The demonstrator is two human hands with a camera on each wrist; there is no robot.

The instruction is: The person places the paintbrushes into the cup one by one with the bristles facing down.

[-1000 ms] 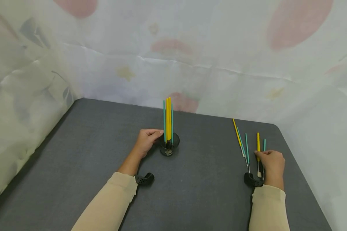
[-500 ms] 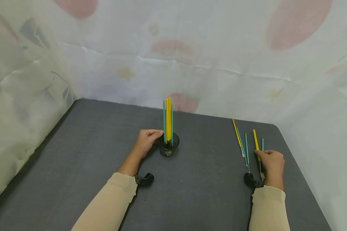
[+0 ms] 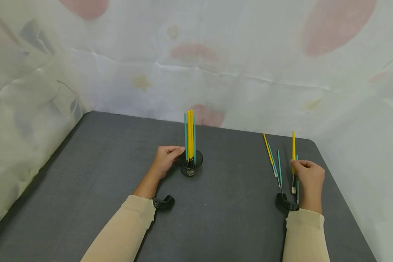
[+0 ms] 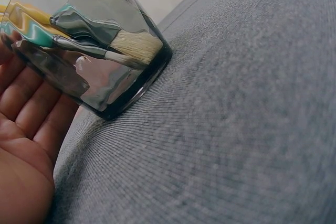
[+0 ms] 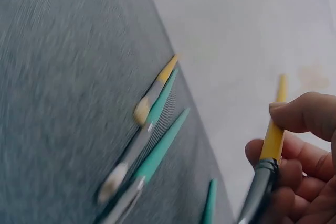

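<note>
One yellow brush [image 3: 293, 151] pinched upright in right hand [image 3: 309, 178].

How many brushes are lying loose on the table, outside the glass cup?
4: a yellow brush and two teal brushes lie left of the right hand, a fourth teal brush under it. The hand holds a fifth, the lifted yellow brush.
</note>
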